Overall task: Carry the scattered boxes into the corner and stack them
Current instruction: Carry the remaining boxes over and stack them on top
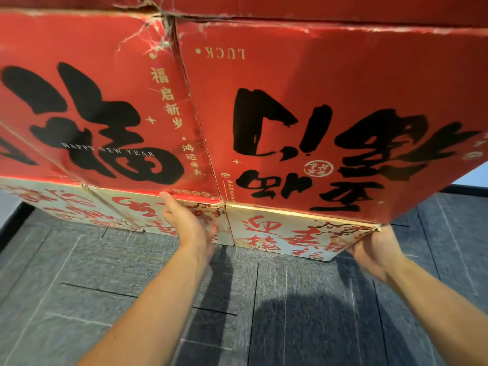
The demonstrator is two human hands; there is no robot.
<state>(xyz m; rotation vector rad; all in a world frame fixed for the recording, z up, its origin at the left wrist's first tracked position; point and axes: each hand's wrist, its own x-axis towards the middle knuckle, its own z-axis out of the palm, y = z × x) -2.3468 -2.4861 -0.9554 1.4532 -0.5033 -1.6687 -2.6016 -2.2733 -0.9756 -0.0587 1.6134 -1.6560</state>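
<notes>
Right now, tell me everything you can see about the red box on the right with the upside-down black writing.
The red box is worn cardboard with frayed, whitened top edges. Its red face carries large black brush characters and a small gold "LUCK", all upside down. Its underside is cream with red characters. It is tilted, close beside a matching left box above the grey carpet. The left hand lies against the lower edge near the seam between the boxes; the right hand supports its bottom right corner.
</notes>
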